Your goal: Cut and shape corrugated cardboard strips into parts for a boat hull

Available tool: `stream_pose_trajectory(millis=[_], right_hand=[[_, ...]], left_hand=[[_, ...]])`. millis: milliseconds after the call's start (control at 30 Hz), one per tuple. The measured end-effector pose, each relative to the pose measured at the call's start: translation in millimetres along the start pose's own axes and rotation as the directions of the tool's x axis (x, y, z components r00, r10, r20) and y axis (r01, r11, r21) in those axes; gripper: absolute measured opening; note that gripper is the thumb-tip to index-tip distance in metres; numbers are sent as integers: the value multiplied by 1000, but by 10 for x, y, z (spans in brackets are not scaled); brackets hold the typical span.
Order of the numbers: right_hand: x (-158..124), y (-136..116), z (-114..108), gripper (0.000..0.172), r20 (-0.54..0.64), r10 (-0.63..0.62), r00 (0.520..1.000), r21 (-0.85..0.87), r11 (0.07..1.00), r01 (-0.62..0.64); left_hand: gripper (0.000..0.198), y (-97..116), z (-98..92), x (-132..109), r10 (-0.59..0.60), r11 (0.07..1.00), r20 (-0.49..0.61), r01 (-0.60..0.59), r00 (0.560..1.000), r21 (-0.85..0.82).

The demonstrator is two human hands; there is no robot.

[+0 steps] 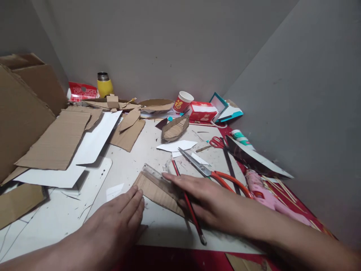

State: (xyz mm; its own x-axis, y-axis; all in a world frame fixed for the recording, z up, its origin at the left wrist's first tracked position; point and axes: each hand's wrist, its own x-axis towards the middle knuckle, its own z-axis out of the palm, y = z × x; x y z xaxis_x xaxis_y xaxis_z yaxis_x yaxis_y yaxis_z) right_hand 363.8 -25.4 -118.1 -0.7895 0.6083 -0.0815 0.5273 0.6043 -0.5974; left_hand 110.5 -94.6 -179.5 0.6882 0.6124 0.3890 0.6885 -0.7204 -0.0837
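A strip of brown corrugated cardboard lies on the white board in front of me. Along its upper edge is a clear ruler, with the fingers of my right hand on it. That hand also has a red and black pencil between its fingers, slanting down towards me. My left hand lies flat at the strip's left end, fingers stretched and side by side, their tips touching the cardboard edge. Orange-handled scissors lie partly open just beyond my right hand.
Cardboard sheets and white card are piled at the left. Farther back stand a boat-shaped cardboard piece, a paper cup and a yellow bottle. A pink glue gun and small red scissors are right.
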Motion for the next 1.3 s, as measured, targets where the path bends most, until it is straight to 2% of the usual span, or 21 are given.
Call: stream_pose_trajectory(millis=[133,233,367,433,533,633,700,800,1033,1200,1300], right_hand=[[67,58,-122,46,-78,7,997,69,998,-1],[94,104,-67,44,-36,-82,996,95,992,85],[116,136,73,42,-35,-164,986,-93,983,160],[112,137,110,44,-41,-168,985,-168,973,159],[85,121,118,54,0,-136,991,-181,974,134],[52,89,106,65,38,-100,994,-172,979,105],[37,61,97,64,51,-84,995,-167,982,91],[27,19,88,62,60,-79,995,-164,982,88],[21,-27,60,60,102,-90,991,-185,977,108],[-2,-64,-4,62,140,-105,985,-131,984,123],[-3,-75,-23,66,155,-106,982,-112,986,124]], left_hand=[[30,-10,19,-37,16,1000,16,-16,1000,14],[29,-5,-9,-30,18,1000,-8,-18,1000,10],[26,-17,-87,21,11,988,80,2,997,-156],[24,-43,-108,46,-14,972,71,30,997,-231],[28,-96,-88,62,-43,987,-28,38,999,-156],[35,-140,-35,52,-22,998,12,23,1000,-60],[37,-145,-5,33,-3,999,44,5,999,-42],[34,-104,30,-13,-3,1000,11,3,1000,-28],[35,-9,56,-111,-95,993,21,97,995,-74],[37,-9,13,-112,-17,999,20,17,1000,-41],[36,46,45,-128,-31,999,-36,31,999,-7]])
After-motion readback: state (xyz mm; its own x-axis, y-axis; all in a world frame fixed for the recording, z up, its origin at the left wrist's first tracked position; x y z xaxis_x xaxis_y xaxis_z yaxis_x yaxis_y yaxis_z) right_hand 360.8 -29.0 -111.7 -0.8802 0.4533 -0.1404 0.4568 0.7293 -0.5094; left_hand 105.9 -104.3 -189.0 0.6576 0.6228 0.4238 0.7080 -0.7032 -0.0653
